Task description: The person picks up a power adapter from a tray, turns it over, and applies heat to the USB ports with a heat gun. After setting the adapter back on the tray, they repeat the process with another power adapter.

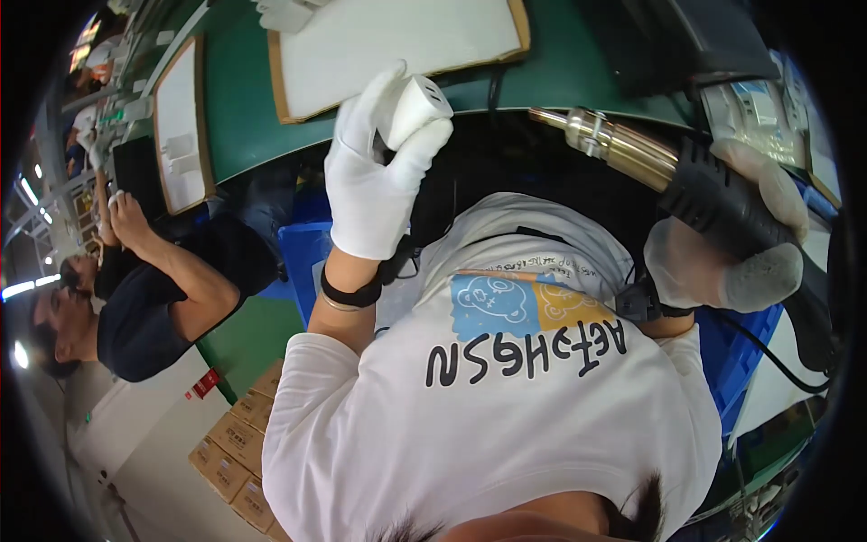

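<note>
My left hand, in a white glove with a black band at the wrist, holds up a small white power adapter. Thumb and fingers close round its sides, and two dark slots show on its end face. My right hand, in a thin whitish glove, is wrapped round the black handle of a hot air gun. The gun's metal barrel and narrow nozzle point left toward the adapter, with a gap between them. A black cord bends below the handle.
A green worktable carries a white board with brown edges. Another such tray lies farther left, near a co-worker in dark clothes. Blue bins flank me. Cartons stand lower left; a black object is at upper right.
</note>
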`<state>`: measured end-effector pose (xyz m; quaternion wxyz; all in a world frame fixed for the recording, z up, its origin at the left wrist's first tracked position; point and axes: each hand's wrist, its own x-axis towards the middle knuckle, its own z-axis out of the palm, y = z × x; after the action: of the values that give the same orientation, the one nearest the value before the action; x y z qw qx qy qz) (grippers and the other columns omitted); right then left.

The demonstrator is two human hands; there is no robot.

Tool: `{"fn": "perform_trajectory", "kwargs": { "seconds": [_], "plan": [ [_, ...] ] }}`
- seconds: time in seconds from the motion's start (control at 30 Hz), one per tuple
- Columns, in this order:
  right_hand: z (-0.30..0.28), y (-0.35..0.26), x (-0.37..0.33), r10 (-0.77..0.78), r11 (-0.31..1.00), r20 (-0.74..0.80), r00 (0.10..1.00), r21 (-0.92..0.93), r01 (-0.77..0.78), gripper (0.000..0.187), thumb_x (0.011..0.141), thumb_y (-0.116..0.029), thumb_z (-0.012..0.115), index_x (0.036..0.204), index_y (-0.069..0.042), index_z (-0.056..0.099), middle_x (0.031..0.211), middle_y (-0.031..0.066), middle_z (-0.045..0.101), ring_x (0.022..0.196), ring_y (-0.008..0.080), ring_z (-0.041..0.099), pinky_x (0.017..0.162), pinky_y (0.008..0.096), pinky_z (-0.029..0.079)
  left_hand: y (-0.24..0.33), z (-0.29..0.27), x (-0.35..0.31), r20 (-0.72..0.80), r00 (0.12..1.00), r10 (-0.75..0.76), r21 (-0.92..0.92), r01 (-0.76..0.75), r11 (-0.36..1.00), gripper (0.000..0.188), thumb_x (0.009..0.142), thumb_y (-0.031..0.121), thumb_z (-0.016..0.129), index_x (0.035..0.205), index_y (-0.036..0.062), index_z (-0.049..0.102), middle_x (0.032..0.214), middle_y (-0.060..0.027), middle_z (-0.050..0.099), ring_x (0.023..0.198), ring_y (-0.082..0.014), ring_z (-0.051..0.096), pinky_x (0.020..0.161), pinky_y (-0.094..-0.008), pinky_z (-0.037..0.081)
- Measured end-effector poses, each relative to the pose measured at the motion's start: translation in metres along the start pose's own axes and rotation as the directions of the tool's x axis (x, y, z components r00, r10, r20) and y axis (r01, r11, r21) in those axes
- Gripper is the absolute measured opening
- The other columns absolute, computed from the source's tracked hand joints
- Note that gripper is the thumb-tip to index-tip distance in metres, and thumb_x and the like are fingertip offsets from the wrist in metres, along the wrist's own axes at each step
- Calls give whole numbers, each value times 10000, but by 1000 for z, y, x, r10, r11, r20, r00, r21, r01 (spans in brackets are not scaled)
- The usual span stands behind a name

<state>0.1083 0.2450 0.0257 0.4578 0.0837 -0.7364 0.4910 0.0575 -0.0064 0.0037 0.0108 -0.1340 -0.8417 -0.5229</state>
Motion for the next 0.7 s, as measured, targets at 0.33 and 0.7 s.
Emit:
{"fn": "perform_trajectory", "kwargs": {
  "seconds": [0.33,0.7],
  "plan": [
    [-2,-1,-7,124,991,-100,987,70,-117,542,904,-509,352,977,0,523,813,206,612,638,222,587,574,288,503,-13,-69,30,-268,943,197,363,-91,927,579,626,128,802,1122,37,518,976,-80,621,826,-148,594,733,-263,485],
    [8,-10,-9,279,953,-136,951,164,-256,540,831,-542,486,946,-16,516,821,196,610,684,228,581,625,308,478,-161,-341,151,-283,937,-203,891,335,307,578,675,451,709,1099,78,586,985,-184,622,915,-322,601,797,-358,466]
  ]
}}
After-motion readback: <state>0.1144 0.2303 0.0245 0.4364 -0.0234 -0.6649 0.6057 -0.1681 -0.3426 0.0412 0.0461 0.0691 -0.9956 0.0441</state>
